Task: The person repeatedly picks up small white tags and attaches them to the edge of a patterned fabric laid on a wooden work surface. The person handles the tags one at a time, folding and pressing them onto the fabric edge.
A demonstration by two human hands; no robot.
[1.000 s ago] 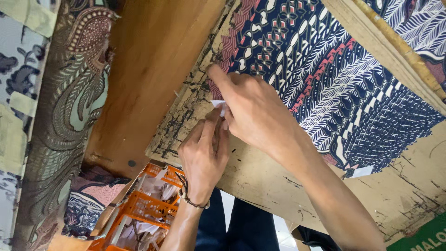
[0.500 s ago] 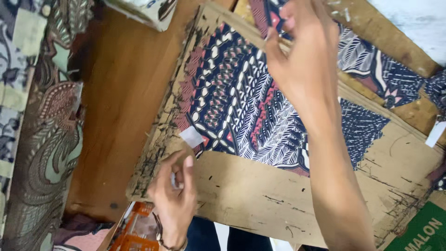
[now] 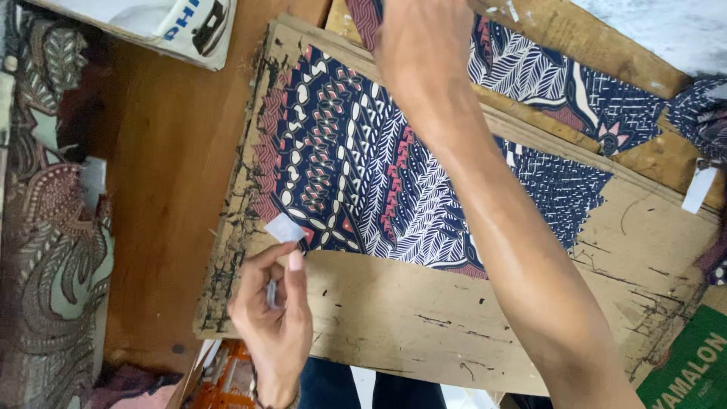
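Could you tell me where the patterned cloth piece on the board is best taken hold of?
Probably at the near-left corner of the patterned cloth, beside the small white tag. It lies flat on the wooden board, so pinch that free corner from the near edge, by the left hand.

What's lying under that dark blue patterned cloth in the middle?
The patterned cloth lies on a worn cardboard sheet, which shows bare along its near edge. The right hand and forearm cover part of the cloth; whatever lies beneath the cardboard is hidden.

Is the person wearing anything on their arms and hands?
Both arms are bare, with no sleeves or gloves showing. The left hand has a thin dark bracelet at the wrist. The right hand shows nothing worn; its fingers are cut off by the frame.
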